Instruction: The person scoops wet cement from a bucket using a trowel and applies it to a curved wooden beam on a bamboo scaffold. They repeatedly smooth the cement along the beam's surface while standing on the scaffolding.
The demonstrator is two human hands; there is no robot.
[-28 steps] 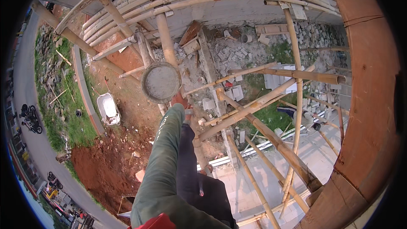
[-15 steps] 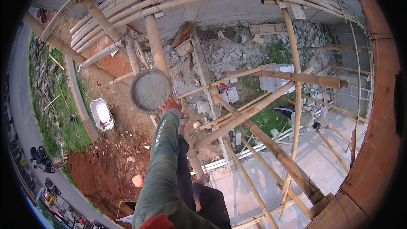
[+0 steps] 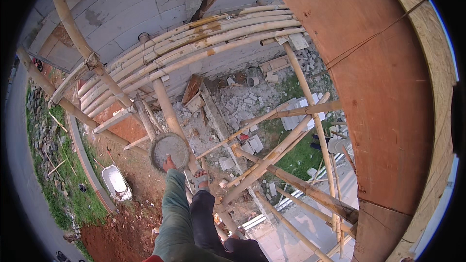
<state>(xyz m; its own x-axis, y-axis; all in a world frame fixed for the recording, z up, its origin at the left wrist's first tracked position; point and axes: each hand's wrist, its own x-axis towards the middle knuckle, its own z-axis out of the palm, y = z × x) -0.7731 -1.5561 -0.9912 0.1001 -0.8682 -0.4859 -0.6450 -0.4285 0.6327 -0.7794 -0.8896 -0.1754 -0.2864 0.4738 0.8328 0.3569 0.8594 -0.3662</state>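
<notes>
My left hand (image 3: 169, 163) grips the near rim of a round, dark mortar pan (image 3: 154, 159), with a thumb over the edge. Wet grey mortar (image 3: 171, 146) fills the pan almost level. It hangs out in front of me, high above the ground and beside a thick upright bamboo pole (image 3: 167, 104). My arm is stretched forward in a faded green sleeve (image 3: 175, 213). To its right are my dark-trousered legs, and one sandalled foot (image 3: 200, 180) rests against the bamboo. My right hand does not show.
Crossed bamboo scaffold poles (image 3: 291, 179) lie to the right, and a bundle of bamboo (image 3: 204, 43) runs along the block wall. Brown plywood (image 3: 378, 92) rises close at right. Far below are a white wheelbarrow (image 3: 115, 182), rubble (image 3: 242, 106) and a partly hidden person (image 3: 335, 144).
The view has swung right and tilted, bringing more plywood in. My left hand has shifted on the pan's rim, its thumb now over the inside. The pan appears a little farther off.
</notes>
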